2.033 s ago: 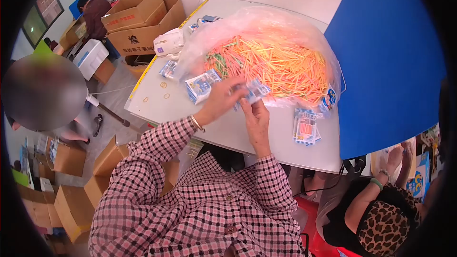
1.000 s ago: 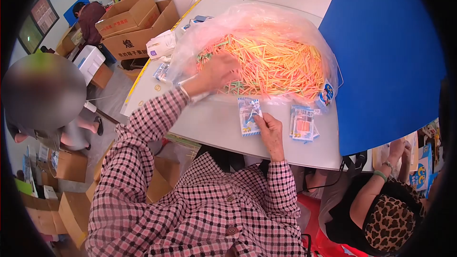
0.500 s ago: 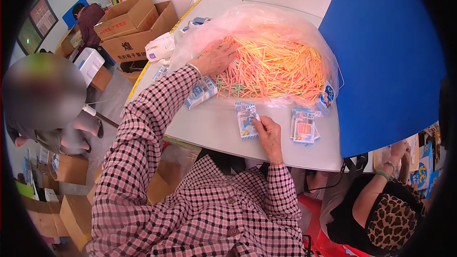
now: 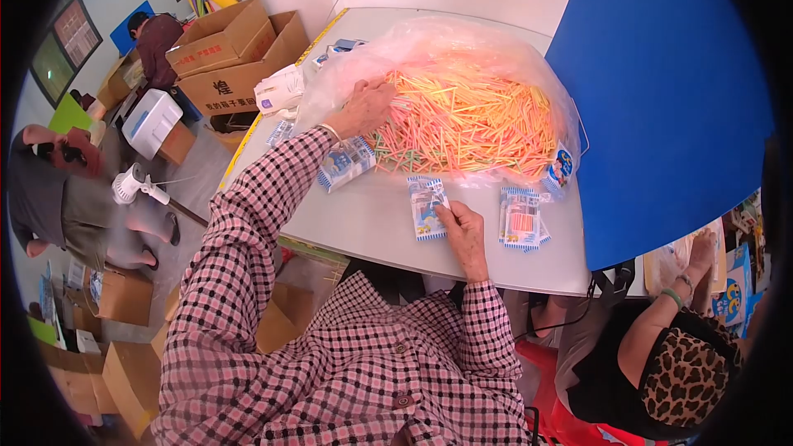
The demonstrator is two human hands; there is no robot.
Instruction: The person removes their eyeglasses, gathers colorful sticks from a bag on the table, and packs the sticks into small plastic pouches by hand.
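A large clear plastic bag (image 4: 462, 37) lies open on the table, heaped with thin pink, yellow, orange and green sticks (image 4: 479, 120). At the heap's left edge is my left hand (image 4: 365, 109), its fingers curled in on some sticks; how many it holds is hidden. My right hand (image 4: 467, 235) pinches the right edge of a blue-and-white printed packet (image 4: 425, 208) near the table's front edge. Similar packets (image 4: 520, 219) lie overlapped right of that hand. Another packet (image 4: 347, 163) rests below my left wrist.
The white table (image 4: 372, 235) meets a blue panel (image 4: 661, 99) on the right. Cardboard boxes (image 4: 219, 78) and a white packet (image 4: 281, 91) are at the left. A co-worker's arm (image 4: 661, 314) is at lower right; another person (image 4: 49, 190) is left, near a white fan (image 4: 128, 184).
My left hand has drawn back slightly left across the sticks, and its fingers have gone from spread to curled. My right hand keeps its pinch on the packet. The view has shifted slightly.
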